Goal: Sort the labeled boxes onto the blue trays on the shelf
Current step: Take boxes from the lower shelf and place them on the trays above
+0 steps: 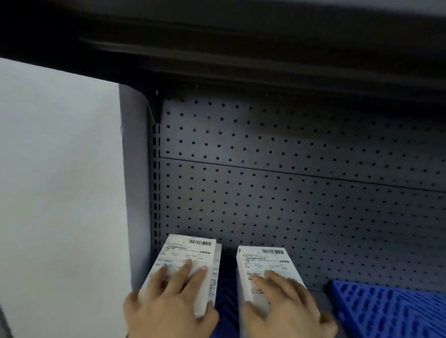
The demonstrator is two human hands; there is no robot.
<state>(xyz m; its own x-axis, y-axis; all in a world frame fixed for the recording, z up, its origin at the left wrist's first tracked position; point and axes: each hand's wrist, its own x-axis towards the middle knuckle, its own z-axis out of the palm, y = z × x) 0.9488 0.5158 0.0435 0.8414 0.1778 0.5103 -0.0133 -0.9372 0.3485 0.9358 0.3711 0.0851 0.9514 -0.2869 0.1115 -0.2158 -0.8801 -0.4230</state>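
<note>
Two white boxes with barcode labels lie side by side on a blue tray (226, 293) at the left end of the shelf. My left hand (169, 301) lies on top of the left box (188, 253), fingers spread flat over the label and thumb down its right side. My right hand (285, 312) lies flat on the right box (266, 264), fingers straight over its label. A second white box (217, 269) shows under the left one, sticking out along its right edge. A second blue tray (393, 316) sits to the right, bare.
A dark perforated back panel (304, 197) closes the shelf behind the boxes. A slotted upright (154, 191) and a grey side post stand at the left, next to a pale wall (55, 175). The dark underside of the shelf above hangs across the top.
</note>
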